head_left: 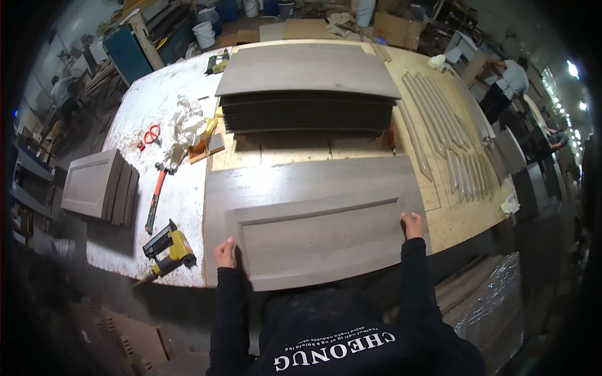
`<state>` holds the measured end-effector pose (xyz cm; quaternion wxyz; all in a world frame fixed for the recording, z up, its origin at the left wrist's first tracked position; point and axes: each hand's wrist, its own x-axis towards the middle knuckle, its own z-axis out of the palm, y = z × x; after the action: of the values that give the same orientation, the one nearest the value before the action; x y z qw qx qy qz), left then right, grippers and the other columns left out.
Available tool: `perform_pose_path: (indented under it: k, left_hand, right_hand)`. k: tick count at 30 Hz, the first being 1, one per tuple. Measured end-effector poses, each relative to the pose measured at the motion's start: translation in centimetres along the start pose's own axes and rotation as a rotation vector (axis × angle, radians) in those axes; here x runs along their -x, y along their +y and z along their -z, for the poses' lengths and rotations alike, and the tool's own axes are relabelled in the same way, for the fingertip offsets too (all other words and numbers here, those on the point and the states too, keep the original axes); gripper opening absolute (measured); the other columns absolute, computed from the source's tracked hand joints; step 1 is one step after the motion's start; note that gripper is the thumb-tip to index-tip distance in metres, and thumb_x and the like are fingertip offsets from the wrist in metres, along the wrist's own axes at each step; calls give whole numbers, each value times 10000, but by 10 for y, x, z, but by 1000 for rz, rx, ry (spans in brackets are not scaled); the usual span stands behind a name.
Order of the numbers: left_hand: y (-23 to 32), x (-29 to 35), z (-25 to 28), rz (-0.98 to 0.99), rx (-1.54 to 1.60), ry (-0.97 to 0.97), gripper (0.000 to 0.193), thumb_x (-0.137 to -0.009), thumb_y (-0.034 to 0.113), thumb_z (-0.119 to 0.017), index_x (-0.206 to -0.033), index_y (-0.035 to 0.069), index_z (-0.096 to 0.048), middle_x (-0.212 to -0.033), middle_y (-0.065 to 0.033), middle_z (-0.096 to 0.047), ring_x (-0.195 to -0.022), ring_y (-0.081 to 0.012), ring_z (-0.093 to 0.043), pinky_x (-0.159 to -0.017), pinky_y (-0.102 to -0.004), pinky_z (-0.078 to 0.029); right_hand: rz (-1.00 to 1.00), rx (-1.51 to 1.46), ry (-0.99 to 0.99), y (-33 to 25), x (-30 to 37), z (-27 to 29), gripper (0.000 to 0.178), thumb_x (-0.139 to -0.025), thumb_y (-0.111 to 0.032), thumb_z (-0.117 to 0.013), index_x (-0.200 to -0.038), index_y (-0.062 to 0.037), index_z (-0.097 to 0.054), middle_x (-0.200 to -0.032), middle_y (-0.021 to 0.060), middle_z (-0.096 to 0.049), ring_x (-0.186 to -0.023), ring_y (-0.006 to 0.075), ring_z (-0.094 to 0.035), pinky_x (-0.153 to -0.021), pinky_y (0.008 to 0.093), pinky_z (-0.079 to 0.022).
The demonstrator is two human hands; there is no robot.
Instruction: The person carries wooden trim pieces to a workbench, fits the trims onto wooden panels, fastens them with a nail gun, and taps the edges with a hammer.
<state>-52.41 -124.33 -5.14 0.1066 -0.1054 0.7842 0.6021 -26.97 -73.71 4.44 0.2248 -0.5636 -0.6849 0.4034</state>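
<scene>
Both hands grip a grey wooden cabinet door with a recessed middle at the table's near edge. My left hand is closed on its left side, thumb up. On the right side, my right hand is closed in the same way, its fingers partly hidden. A wide flat grey surface lies just beyond the recess; whether it belongs to the same piece I cannot tell. Behind it rises a stack of grey panels. To the left of my left hand lies a yellow and black nail gun.
A hammer, red-handled scissors and crumpled paper lie on the table's left. Small framed doors are stacked at the left edge. Several grey moulding strips lie right. A person works at the far right.
</scene>
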Motion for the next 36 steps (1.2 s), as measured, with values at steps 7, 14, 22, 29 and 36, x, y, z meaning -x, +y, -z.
perform_pose_path:
  k: [7,14,22,29,36]
  left_hand:
    - [124,16,-32,-356,520,-84,481,-986,433,-411,-1133,-12,-521,-1096,-97,-551,-985,-174,-511,-879,-302,-413]
    - [119,5,-37,-601,485,61,641,-1005,465,-265,-1419,-25,-277,-1418,-200,-345,-1277,-285,-387,-1063,-379,-319]
    - [178,44,-28,-550,697,-74,506,-1000,448,-311,-1092,-19,-484,-1008,-128,-562,-955,-208,-523,-900,-357,-407]
    - [194,32,-15,-927,-261,351,430,-925,370,-499,-947,-59,-519,-854,-162,-536,-777,-299,-534,-727,-406,-441]
    - [183,20,-3,-949,-307,250,475,-908,400,-480,-967,-71,-478,-862,-169,-490,-801,-306,-515,-767,-418,-448]
  right_hand:
    - [89,-657,71,-51,-5,11,739,-870,-477,-615,-1317,70,-399,-1286,128,-490,-1173,193,-458,-1015,306,-333]
    - [209,-1115,382,-116,-1,3,799,-880,-493,-586,-1391,61,-323,-1437,152,-352,-1305,225,-352,-1100,323,-237]
    - [325,-933,259,-98,0,14,244,-964,-269,-490,-1021,-40,-551,-1001,50,-560,-937,149,-497,-888,303,-372]
    - [312,-823,145,-114,6,19,166,-930,-176,-529,-1021,-41,-561,-994,50,-587,-937,139,-513,-897,283,-358]
    - [325,-768,179,-117,15,26,165,-918,-160,-517,-1010,-33,-568,-998,54,-594,-935,129,-514,-883,257,-364]
